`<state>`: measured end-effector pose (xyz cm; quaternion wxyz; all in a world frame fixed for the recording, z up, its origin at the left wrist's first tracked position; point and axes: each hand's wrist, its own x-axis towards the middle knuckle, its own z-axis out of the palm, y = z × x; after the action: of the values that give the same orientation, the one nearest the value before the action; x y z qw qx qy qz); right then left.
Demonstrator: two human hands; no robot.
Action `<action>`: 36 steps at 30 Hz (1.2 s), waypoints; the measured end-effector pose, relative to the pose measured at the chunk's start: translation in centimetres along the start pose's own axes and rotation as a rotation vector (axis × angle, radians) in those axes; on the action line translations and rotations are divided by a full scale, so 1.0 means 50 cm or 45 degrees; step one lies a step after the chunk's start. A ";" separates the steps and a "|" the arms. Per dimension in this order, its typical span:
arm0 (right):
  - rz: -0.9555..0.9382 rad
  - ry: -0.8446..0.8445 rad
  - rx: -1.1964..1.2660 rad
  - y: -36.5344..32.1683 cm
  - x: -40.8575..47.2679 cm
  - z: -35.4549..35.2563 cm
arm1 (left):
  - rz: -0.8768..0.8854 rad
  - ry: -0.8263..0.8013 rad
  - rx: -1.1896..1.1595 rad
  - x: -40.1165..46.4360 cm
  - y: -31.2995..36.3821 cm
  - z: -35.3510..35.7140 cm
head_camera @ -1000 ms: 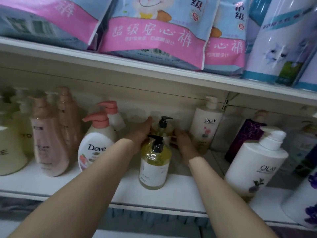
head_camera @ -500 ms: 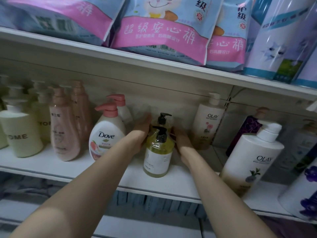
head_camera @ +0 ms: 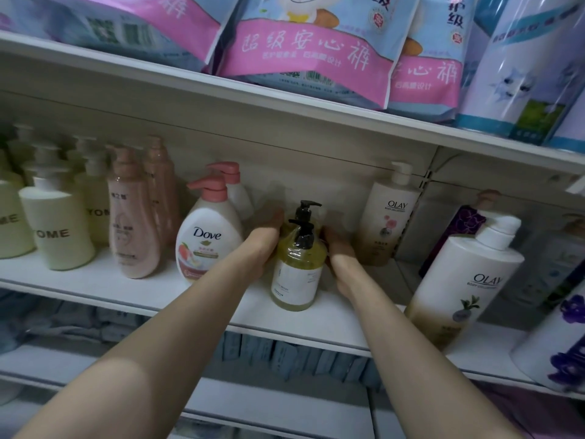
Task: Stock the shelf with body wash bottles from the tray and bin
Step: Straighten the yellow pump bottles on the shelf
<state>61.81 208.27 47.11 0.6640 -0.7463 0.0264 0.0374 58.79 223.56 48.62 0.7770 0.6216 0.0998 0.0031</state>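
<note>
Hands on either flank of the two yellow pump bottles in the middle of the shelf [head_camera: 133, 291]; left hand [head_camera: 264, 245] laid flat against the left side, fingers together and reaching back beside the rear yellow bottle [head_camera: 305, 213]; right hand [head_camera: 340, 251] mirrors it on the right, though its fingertips are hidden behind the bottles, so whether they curl round the rear one cannot be told. Front yellow bottle [head_camera: 297, 274] stands upright near the shelf's front edge, the rear one directly behind and apparently touching it.

Step in hand, as judged: squaring the pair into one straight file. Best done with even pressure from both palms, low on the bodies rather than at the pumps; slide, do not lift; keep labels forward; mind the Dove bottle [head_camera: 205, 245] just beside the left wrist and the small Olay bottle [head_camera: 387, 223] near the right hand, either of which a careless forearm could tip.

Materials: yellow bottles are clear plastic cylinders, amber liquid showing through, white paper label, black pump wrapped in crinkled film; likely slick to grip. Dove is opaque white, teardrop-shaped, coral pump; large Olay bottle [head_camera: 462, 289] broad and glossy at the right front; shelf is smooth white board.
</note>
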 end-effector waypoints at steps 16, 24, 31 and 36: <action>-0.221 0.040 -0.005 0.108 -0.139 0.040 | 0.285 -0.060 0.264 -0.109 -0.110 -0.023; -0.172 0.097 -0.095 0.110 -0.155 0.051 | 0.398 -0.159 0.317 -0.141 -0.123 -0.049; -0.155 0.082 -0.095 0.092 -0.179 0.052 | 0.439 -0.186 0.350 -0.152 -0.127 -0.059; -0.213 0.086 -0.074 0.105 -0.196 0.046 | 0.525 -0.211 0.462 -0.152 -0.147 -0.075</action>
<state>51.55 209.83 42.55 0.6416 -0.7657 -0.0145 -0.0426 49.87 224.54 41.89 0.6416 0.7557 -0.0936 0.0923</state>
